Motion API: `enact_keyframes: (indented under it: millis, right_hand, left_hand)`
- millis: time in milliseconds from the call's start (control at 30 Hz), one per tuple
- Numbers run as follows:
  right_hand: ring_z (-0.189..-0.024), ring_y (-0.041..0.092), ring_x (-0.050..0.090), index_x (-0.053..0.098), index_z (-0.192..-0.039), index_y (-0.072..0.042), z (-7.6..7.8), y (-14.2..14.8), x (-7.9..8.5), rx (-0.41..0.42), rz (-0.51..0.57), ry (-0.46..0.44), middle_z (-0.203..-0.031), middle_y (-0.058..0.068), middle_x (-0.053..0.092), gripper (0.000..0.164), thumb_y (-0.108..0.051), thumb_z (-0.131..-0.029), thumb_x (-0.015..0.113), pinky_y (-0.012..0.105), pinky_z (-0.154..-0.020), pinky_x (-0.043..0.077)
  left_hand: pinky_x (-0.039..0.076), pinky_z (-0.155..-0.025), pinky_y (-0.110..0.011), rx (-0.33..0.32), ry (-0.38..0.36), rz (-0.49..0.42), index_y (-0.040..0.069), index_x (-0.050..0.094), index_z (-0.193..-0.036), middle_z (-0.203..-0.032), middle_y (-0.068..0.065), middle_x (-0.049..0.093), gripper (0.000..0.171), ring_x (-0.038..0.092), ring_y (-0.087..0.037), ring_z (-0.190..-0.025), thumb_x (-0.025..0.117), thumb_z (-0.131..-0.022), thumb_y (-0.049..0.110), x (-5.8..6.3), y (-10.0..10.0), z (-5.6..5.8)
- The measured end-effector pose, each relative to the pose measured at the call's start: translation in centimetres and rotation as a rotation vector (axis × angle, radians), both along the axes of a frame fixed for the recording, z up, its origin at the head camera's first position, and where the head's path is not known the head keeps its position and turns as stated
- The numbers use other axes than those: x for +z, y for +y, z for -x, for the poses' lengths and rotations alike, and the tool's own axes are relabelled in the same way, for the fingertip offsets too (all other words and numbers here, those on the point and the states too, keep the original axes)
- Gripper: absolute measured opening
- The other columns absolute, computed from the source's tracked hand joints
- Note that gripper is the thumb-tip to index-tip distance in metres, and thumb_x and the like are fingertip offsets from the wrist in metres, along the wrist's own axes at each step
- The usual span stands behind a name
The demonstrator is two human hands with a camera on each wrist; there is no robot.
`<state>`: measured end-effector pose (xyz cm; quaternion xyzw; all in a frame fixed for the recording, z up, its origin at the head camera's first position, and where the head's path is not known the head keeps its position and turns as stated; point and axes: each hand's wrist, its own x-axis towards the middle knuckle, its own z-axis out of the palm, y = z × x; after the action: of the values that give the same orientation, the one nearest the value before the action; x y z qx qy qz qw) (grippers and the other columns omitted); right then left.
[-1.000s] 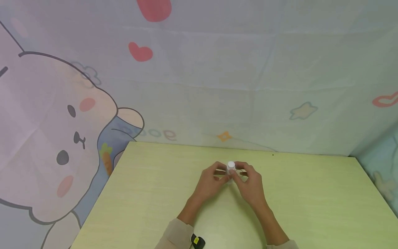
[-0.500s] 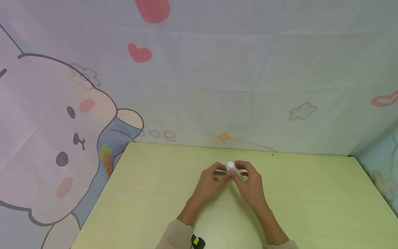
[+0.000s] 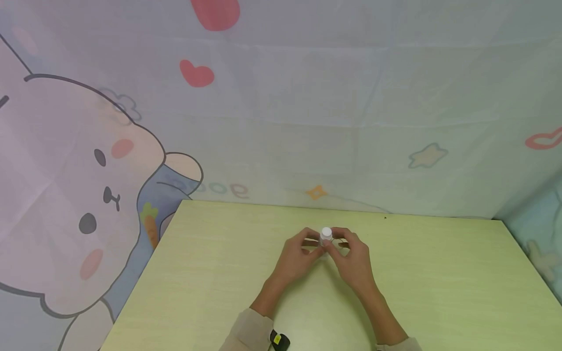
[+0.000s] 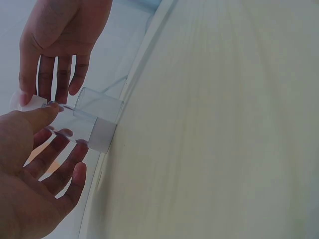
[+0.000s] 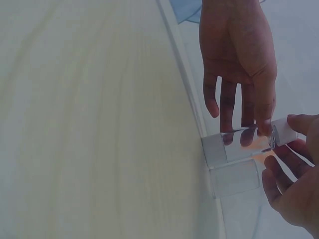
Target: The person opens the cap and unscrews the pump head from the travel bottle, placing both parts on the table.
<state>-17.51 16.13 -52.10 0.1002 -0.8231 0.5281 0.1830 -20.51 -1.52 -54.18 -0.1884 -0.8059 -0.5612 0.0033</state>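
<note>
A clear bottle point(image 4: 75, 124) with a white cap point(image 3: 326, 231) and a white lower end stands upright on the table, between both hands. My left hand point(image 3: 295, 258) grips its clear upper part, the thumb lying just below the cap in the left wrist view. My right hand point(image 3: 353, 261) pinches the white cap between thumb and fingers, which shows best in the right wrist view. Right beside the bottle stands a clear, cup-like cylinder point(image 5: 234, 178). In the head view the right hand mostly hides this cylinder, leaving part of its round rim visible.
The pale yellow-green table point(image 3: 439, 282) ends at a hanging cloth point(image 3: 281, 97) printed with a cartoon rabbit and hearts. At the left cuff sits a black device point(image 3: 279, 340) with a yellow patch. A tiny dark speck point(image 3: 385, 218) lies near the far edge.
</note>
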Motion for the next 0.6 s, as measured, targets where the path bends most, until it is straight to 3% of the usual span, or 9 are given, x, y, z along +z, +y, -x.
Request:
enact_keyframes:
  millis: [600]
  right_hand:
    - [-0.114,0.029,0.067,0.07,-0.124,-0.004,0.06,-0.08,0.09,-0.006,-0.018,0.007,-0.118,0.01,0.074,0.028,-0.016,-0.099,0.078,0.051,-0.094,0.057]
  left_hand:
    - [0.059,-0.091,-0.041,0.001,0.014,0.003,0.023,0.069,-0.12,-0.123,0.001,0.074,0.023,0.072,-0.023,-0.115,0.075,-0.102,0.036,-0.08,-0.11,0.09]
